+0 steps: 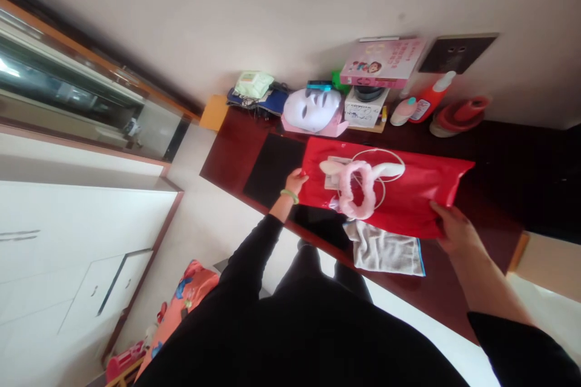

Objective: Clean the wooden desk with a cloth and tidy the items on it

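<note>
View: head camera, the only one; clock directions taken from the middle of the bag, 12 o'clock at the top of the view.
Bag: one, glossy red [417,187], spread lengthwise above the dark red-brown table [227,151], centre.
Rabbit-ear headband: one, pink and white plush [345,188], lying on the bag, ears towards 12.
Cable: one, white, loosely looped [384,196], beside and partly behind the headband.
Left hand: at 9 o'clock [296,182], thumb and fingers pinching the bag's left edge.
Right hand: at 4 o'clock [458,230], thumb on the bag's face, closed on its lower right corner; fingers beneath mostly hidden.
Done, by judgement: both ends of the bag secured and its face drawn out fairly flat.
Left, by judgement: bag not yet released; headband and cable loose on top, cable not neatly coiled.
Far side: white face mask [306,110] at 11, pink illustrated box [385,60] at 12 to 1, pump bottle [402,112] and orange bottle [426,103] at 1; little room before the wall [272,6].
Near side: grey towel [388,249] at 6, just beside the bag, close to the table's near edge.
Open room: black mat [275,166] and bare wood at 9; dark surface at 3, details too dim to tell.
</note>
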Demonstrator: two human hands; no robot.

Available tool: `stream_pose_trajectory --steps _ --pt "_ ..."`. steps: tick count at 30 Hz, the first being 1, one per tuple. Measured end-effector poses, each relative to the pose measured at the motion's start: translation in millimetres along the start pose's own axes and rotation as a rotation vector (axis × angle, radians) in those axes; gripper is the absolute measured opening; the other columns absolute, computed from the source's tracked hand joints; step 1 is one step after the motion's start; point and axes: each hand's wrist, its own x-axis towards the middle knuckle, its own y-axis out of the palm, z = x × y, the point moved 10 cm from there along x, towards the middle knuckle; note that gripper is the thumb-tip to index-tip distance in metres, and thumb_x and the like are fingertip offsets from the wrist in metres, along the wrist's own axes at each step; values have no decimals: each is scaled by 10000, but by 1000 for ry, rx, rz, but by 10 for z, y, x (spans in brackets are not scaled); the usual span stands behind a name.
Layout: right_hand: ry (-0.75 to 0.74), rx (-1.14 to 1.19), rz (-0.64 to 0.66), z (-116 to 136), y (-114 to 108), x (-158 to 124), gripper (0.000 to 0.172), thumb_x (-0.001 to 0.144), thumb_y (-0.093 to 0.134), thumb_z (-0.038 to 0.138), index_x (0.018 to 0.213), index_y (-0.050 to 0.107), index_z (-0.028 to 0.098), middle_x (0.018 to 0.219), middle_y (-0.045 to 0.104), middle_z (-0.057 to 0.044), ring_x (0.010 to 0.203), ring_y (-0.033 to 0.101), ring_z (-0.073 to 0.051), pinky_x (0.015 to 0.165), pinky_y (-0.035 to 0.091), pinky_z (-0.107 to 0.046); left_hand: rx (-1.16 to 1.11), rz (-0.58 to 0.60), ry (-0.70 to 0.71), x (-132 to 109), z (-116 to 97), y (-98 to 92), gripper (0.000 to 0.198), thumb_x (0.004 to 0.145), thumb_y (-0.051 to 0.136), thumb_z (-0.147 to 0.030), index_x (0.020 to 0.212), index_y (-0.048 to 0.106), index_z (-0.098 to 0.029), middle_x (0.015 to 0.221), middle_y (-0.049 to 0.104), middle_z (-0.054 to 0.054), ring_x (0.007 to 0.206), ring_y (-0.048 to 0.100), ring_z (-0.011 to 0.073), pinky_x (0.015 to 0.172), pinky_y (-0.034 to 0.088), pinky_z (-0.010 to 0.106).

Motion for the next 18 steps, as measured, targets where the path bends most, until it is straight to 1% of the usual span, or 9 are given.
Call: stream_pose_trajectory --steps 2,4,6,8,11,13,15,17,18 --pt "103 10 130 -202 472 -234 246 568 862 158 746 725 258 812 740 -34 610 648 -157 469 548 -207 22 -48 0 95 -115 -461 302 593 939 -211 817 739 -185 779 693 -10 900 702 209 1020 564 404" --pt "156 -19 188 -401 918 -445 261 584 865 169 772 706 255 791 728 -16 598 630 -140 448 524 -186 56 -98 -3 219 -234 -953 325 584 956 -223 847 770 -184 770 710 -1 932 718 232 1042 573 431" --pt "189 -42 244 -626 1407 -621 296 601 885 200 816 688 250 789 723 -1 594 619 -131 437 511 -185 95 -149 -6 382 -356 -1459 343 585 960 -224 885 796 -190 757 724 -3 916 722 231 1053 584 447" --pt "214 -79 294 -874 1928 -765 348 626 911 239 852 647 240 775 700 24 583 599 -110 453 513 -181 133 -194 -6 600 -484 -1953 359 588 960 -213 914 809 -195 757 736 -6 889 720 222 1059 591 452" --pt "240 -149 343 -1247 2731 -932 400 693 926 292 877 576 230 757 659 52 560 558 -77 495 523 -177 184 -240 -6 1049 -675 -2612 340 595 954 -183 900 804 -192 767 744 5 889 717 218 1058 588 448" --pt "243 -186 341 -1456 3236 -996 394 735 913 308 889 559 228 753 643 54 559 548 -74 515 528 -183 210 -265 -10 1412 -794 -2979 303 603 940 -151 864 790 -188 756 736 9 878 707 212 1041 592 436" --pt "229 -234 328 -1619 3696 -1019 367 773 885 320 903 554 231 750 624 56 563 537 -76 526 528 -192 231 -291 -14 1791 -903 -3275 260 608 914 -105 808 768 -184 734 722 8 853 693 202 1016 599 419" --pt "194 -298 302 -1719 4077 -1000 331 807 849 329 918 552 233 763 612 53 573 528 -79 539 534 -205 247 -305 -13 2153 -1005 -3486 236 615 881 -61 775 755 -179 720 715 10 836 684 198 994 604 404" --pt "168 -333 287 -1743 4229 -977 307 823 827 332 924 555 232 780 613 46 585 532 -84 550 543 -216 254 -305 -11 2318 -1052 -3556 231 622 867 -48 781 759 -176 716 715 11 832 684 199 984 605 400"
